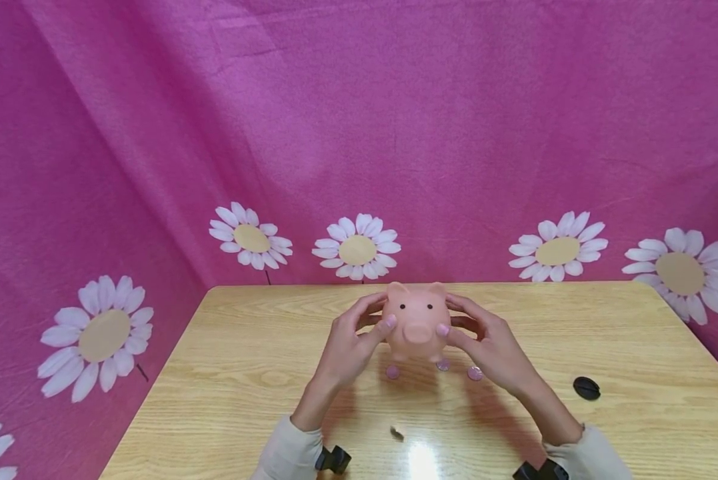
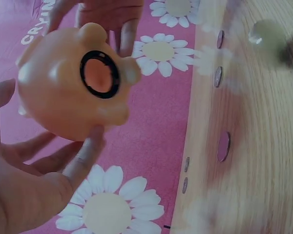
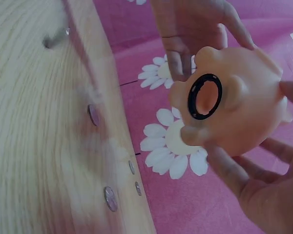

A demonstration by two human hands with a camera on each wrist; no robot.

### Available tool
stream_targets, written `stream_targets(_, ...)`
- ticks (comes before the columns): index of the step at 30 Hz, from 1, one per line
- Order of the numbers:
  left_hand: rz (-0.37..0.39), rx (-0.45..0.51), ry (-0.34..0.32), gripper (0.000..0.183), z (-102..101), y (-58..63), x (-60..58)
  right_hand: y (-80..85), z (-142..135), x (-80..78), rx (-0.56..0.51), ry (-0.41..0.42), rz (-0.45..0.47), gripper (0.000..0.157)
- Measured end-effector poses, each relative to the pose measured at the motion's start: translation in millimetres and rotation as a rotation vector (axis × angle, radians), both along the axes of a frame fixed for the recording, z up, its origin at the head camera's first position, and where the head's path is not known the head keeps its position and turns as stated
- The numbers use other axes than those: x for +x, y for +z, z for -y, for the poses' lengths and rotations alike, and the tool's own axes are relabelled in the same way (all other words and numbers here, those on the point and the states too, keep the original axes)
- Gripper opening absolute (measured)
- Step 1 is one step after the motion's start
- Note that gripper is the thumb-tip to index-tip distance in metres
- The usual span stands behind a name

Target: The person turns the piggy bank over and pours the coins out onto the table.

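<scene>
A pink piggy bank (image 1: 417, 317) is held up over the table, its snout toward me. My left hand (image 1: 351, 343) grips one side of it and my right hand (image 1: 495, 347) the other, thumbs on the front and fingers round the flanks. Underneath, a black ring (image 2: 99, 74) frames an uncovered hole, seen in both wrist views. Coins lie below the bank: one coin (image 1: 393, 372) at left, one (image 1: 443, 365) in the middle, another (image 1: 475, 373) at right. A small blurred object (image 1: 397, 434) shows nearer to me, smeared as if moving.
A black oval plug (image 1: 587, 388) lies on the wooden table (image 1: 245, 400), right of my right hand. Behind the table's far edge hangs a magenta cloth (image 1: 431, 147) with white daisies. Light glares off the tabletop near the front.
</scene>
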State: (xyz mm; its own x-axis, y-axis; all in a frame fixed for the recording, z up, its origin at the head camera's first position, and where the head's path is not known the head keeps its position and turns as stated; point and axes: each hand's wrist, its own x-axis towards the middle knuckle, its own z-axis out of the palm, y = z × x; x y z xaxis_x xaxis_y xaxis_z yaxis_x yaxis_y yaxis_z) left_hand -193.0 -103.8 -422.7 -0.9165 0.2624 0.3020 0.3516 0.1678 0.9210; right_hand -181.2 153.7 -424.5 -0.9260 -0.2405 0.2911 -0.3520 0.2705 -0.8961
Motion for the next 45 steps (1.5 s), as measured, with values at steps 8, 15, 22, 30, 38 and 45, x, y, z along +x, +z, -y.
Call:
stream_targets(8,0.142,-0.062,-0.020,0.055,-0.5,-1.9,-2.6,-2.0,1.0,-1.4,-0.035,-0.028,0.193,0.051)
stream_targets(15,0.216,-0.065,0.002,0.054,-1.7,-2.0,-3.0,-2.9,0.7,-2.0,0.009,-0.015,0.312,0.050)
stream_targets(22,0.219,-0.042,-0.015,0.054,-1.9,-0.1,-2.5,-0.8,-0.3,-2.1,0.029,-0.011,0.271,0.054)
stream_targets(30,0.208,-0.041,-0.045,0.059,-0.5,-0.9,-1.7,0.4,0.1,-0.7,0.009,-0.012,0.220,0.054)
stream_targets(38,0.198,-0.060,-0.052,0.065,1.4,-2.0,-1.3,4.1,-0.8,0.4,-0.003,-0.001,0.177,0.056)
stream_targets(45,0.118,-0.073,-0.041,0.064,2.7,-1.1,-1.0,5.4,-2.4,1.5,-0.010,0.014,0.111,0.060)
